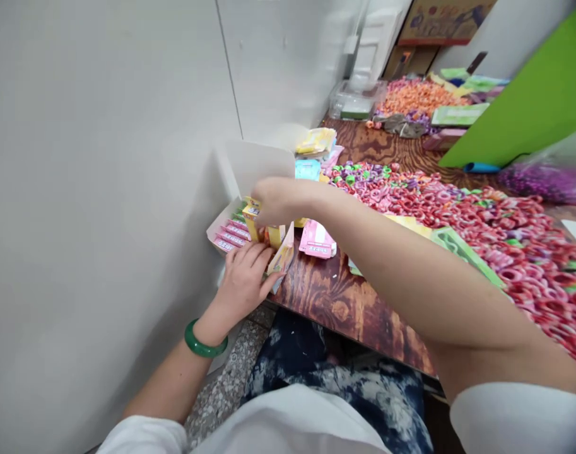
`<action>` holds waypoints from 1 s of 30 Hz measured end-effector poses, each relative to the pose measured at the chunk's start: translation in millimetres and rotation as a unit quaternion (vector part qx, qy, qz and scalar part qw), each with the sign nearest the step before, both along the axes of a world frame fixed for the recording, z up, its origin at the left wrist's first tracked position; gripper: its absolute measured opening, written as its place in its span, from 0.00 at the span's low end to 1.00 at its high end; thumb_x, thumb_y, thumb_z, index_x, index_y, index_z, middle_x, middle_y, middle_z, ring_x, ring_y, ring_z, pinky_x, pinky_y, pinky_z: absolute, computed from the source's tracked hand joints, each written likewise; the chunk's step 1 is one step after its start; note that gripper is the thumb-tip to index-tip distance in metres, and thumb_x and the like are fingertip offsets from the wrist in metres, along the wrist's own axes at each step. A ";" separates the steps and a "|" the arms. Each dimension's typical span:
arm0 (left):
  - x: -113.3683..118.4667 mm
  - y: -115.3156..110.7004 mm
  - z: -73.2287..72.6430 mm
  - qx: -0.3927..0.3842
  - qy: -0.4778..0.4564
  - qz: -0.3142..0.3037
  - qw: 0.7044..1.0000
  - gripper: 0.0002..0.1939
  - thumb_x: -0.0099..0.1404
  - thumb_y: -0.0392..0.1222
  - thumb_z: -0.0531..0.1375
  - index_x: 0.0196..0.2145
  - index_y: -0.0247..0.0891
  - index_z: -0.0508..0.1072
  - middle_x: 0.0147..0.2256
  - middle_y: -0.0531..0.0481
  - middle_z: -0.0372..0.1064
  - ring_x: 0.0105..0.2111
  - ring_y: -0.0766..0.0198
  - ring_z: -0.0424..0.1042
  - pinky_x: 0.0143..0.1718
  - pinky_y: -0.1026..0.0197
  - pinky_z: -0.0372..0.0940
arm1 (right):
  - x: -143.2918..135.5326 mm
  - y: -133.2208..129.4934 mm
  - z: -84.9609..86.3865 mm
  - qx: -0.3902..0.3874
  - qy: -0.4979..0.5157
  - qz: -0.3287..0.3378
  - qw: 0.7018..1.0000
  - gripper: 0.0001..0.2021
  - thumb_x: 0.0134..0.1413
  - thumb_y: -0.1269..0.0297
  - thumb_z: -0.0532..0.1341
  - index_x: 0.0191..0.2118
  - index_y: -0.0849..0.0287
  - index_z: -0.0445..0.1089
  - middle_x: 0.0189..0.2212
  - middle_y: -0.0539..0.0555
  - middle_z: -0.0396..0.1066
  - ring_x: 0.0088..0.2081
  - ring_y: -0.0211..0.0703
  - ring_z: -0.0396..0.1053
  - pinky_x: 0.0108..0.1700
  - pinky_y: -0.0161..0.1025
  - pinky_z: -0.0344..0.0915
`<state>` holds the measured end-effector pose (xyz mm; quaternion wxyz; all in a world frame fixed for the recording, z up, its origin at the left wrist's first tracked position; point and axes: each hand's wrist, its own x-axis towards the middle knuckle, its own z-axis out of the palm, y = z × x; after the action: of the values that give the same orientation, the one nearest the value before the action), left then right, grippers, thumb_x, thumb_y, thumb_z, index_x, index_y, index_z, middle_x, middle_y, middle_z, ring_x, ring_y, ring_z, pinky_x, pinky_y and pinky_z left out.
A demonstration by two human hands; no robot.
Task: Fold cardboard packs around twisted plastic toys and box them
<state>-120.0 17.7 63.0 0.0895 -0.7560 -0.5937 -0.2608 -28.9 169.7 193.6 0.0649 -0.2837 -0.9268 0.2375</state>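
An open white display box (264, 161) stands at the table's left end, against the wall. Pink packets (233, 234) stand in a row in its left part. My right hand (279, 200) reaches in from above, its fingers closed on a yellow packet (251, 214) whose lower part is inside the box. My left hand (246, 277), below a green bangle-wearing wrist, lies at the box's near side, fingers apart over its edge and touching the contents. Whether it grips anything is hard to see. A pink packet stack (317, 239) lies just right of the box.
Many small red and pink rings (458, 208) cover the table's right side. Yellow packets (317, 141) are piled behind the box. A clear plastic container (356, 98) and a green panel (528, 88) stand farther back.
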 end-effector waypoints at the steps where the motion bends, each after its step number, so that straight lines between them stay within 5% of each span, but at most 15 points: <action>1: -0.9 0.9 -2.6 0.007 -0.005 0.001 1.000 0.20 0.67 0.48 0.59 0.53 0.37 0.70 0.52 0.36 0.69 0.54 0.45 0.65 0.54 0.45 0.56 | -3.0 -1.4 -8.0 -0.012 -0.051 0.000 0.999 0.16 0.33 0.72 0.72 0.13 0.59 0.63 0.13 0.49 0.60 0.29 0.47 0.70 0.32 0.38 0.62; 4: -3.0 4.2 -10.4 0.034 -0.020 -0.004 0.999 0.20 0.65 0.47 0.61 0.53 0.38 0.69 0.51 0.37 0.67 0.54 0.45 0.64 0.55 0.46 0.57 | -9.0 -2.1 -24.8 -0.016 -0.166 0.039 0.985 0.12 0.38 0.74 0.68 0.14 0.61 0.66 0.17 0.52 0.67 0.31 0.47 0.72 0.33 0.39 0.63; 9: -2.5 6.4 -21.1 0.081 -0.067 0.008 0.994 0.21 0.62 0.48 0.63 0.50 0.37 0.69 0.50 0.38 0.68 0.53 0.48 0.66 0.54 0.48 0.59 | -24.7 29.6 -64.5 -0.040 -0.163 0.106 0.980 0.14 0.34 0.69 0.72 0.12 0.63 0.67 0.17 0.46 0.68 0.31 0.40 0.72 0.32 0.34 0.62; 14: -1.6 8.8 -27.9 0.076 -0.043 0.027 0.996 0.10 0.64 0.47 0.61 0.39 0.39 0.74 0.39 0.45 0.74 0.45 0.52 0.71 0.53 0.48 0.58 | -45.6 55.8 -110.0 -0.151 0.003 -0.045 0.988 0.24 0.42 0.63 0.70 0.08 0.65 0.59 0.16 0.46 0.67 0.32 0.40 0.73 0.30 0.35 0.60; 16: -1.1 9.0 -26.3 0.097 -0.019 0.024 0.995 0.10 0.65 0.46 0.61 0.39 0.39 0.74 0.38 0.45 0.75 0.43 0.54 0.72 0.52 0.49 0.59 | -47.3 49.2 -106.1 -0.164 0.043 -0.084 0.982 0.26 0.47 0.61 0.67 0.08 0.65 0.58 0.17 0.45 0.68 0.31 0.38 0.73 0.30 0.33 0.60; 19: 0.3 6.4 -20.3 0.114 0.007 0.013 0.993 0.09 0.64 0.45 0.61 0.39 0.38 0.74 0.36 0.46 0.76 0.40 0.56 0.73 0.50 0.51 0.61 | -35.5 21.1 -74.9 -0.121 -0.078 -0.037 0.989 0.21 0.46 0.69 0.68 0.10 0.66 0.62 0.18 0.46 0.70 0.32 0.39 0.74 0.32 0.33 0.64; 21: 0.3 4.5 -16.9 0.116 0.020 0.004 0.993 0.08 0.64 0.44 0.62 0.38 0.39 0.74 0.36 0.46 0.76 0.40 0.56 0.73 0.48 0.51 0.62 | -16.1 0.3 -46.6 -0.052 -0.149 0.012 0.987 0.12 0.44 0.75 0.68 0.16 0.67 0.69 0.21 0.48 0.73 0.35 0.41 0.75 0.37 0.34 0.67; 23: -0.8 3.6 -14.5 0.125 0.019 0.003 0.992 0.08 0.62 0.43 0.63 0.38 0.38 0.74 0.36 0.45 0.76 0.40 0.54 0.73 0.48 0.50 0.62 | 15.8 -13.3 -19.4 0.028 -0.098 0.021 0.995 0.03 0.50 0.74 0.66 0.27 0.68 0.75 0.29 0.50 0.76 0.39 0.41 0.75 0.43 0.35 0.68; 25: -2.0 2.4 -11.1 0.119 0.019 -0.001 0.993 0.08 0.61 0.42 0.64 0.38 0.39 0.74 0.36 0.45 0.76 0.41 0.52 0.73 0.49 0.49 0.62 | 63.4 -18.2 1.1 0.086 0.001 -0.011 0.996 0.09 0.59 0.69 0.61 0.42 0.67 0.76 0.38 0.49 0.76 0.44 0.39 0.73 0.48 0.36 0.66; 28: 0.9 -3.2 -0.4 0.140 -0.009 -0.020 0.990 0.09 0.60 0.38 0.64 0.40 0.40 0.74 0.35 0.46 0.76 0.42 0.52 0.74 0.49 0.49 0.63 | 156.9 -16.1 5.0 0.074 0.095 -0.205 0.971 0.13 0.60 0.64 0.60 0.47 0.64 0.75 0.39 0.48 0.75 0.43 0.37 0.74 0.47 0.36 0.67; 30: 10.2 -7.6 8.3 0.181 -0.053 -0.048 0.981 0.12 0.59 0.34 0.64 0.41 0.40 0.75 0.35 0.46 0.76 0.41 0.53 0.75 0.48 0.50 0.66 | 219.9 -15.1 -15.1 0.052 0.111 -0.336 0.934 0.14 0.59 0.60 0.61 0.45 0.63 0.76 0.35 0.49 0.75 0.38 0.38 0.75 0.44 0.38 0.69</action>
<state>-109.8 10.1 71.2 0.1809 -0.7396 -0.5038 -0.4080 190.9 154.6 178.5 0.2582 -0.5466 -0.7752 0.1834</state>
